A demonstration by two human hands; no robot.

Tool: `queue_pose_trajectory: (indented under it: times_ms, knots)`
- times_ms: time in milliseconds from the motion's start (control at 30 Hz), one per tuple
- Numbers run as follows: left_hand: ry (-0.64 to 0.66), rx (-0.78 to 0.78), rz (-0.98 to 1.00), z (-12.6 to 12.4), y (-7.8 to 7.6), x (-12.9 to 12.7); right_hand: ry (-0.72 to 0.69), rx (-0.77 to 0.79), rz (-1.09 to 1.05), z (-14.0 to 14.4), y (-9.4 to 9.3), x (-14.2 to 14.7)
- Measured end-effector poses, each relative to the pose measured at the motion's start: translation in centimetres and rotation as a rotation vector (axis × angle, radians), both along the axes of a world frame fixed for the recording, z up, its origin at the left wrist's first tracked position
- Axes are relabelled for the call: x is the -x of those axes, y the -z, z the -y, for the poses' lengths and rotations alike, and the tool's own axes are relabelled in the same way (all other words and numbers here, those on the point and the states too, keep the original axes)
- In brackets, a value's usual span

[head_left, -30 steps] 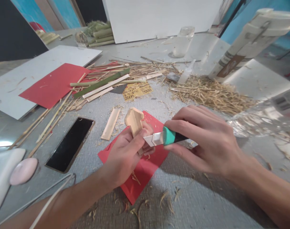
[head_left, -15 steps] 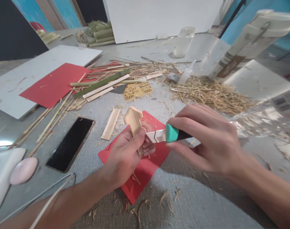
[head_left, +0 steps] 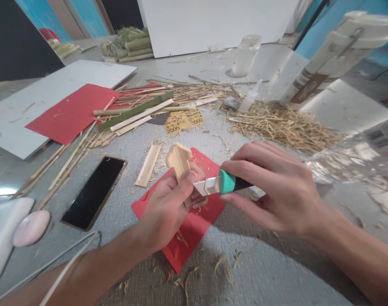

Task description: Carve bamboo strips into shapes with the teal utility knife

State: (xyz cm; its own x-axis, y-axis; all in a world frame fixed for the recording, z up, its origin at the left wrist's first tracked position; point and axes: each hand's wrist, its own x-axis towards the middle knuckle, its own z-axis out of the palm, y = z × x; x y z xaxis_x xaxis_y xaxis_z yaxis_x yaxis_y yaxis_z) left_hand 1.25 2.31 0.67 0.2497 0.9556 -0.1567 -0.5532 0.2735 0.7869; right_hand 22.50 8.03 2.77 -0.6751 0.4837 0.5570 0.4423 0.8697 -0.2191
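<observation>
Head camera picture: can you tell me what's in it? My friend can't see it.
A person's left hand holds a carved bamboo piece upright while the right hand presses a teal-handled knife against its side, above a red paper. A phone, bamboo strips and shavings lie on the grey table.

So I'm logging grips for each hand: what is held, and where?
Left hand pinches the carved bamboo piece by its lower end; right hand grips the utility knife by its handle.

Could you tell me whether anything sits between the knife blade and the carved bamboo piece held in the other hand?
Nothing visible does: the knife in the right hand reaches the bamboo piece, beside the left hand thumb.
</observation>
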Motion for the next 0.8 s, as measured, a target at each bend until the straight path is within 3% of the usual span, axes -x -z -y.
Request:
queue_pose_trajectory:
  times_ms: [300, 600, 800]
  knots:
    - [0.001, 0.005, 0.017, -0.1, -0.2, 0.0, -0.017, 0.038, -0.025, 0.2, -0.2, 0.0]
    - [-0.075, 0.003, 0.085, -0.5, 0.1, -0.3, -0.027, 0.625, -0.1, 0.8, -0.8, 0.7]
    - [-0.108, 0.021, 0.071, -0.5, 0.0, -0.2, -0.024, 0.666, -0.074, 1.1, -0.5, 1.0]
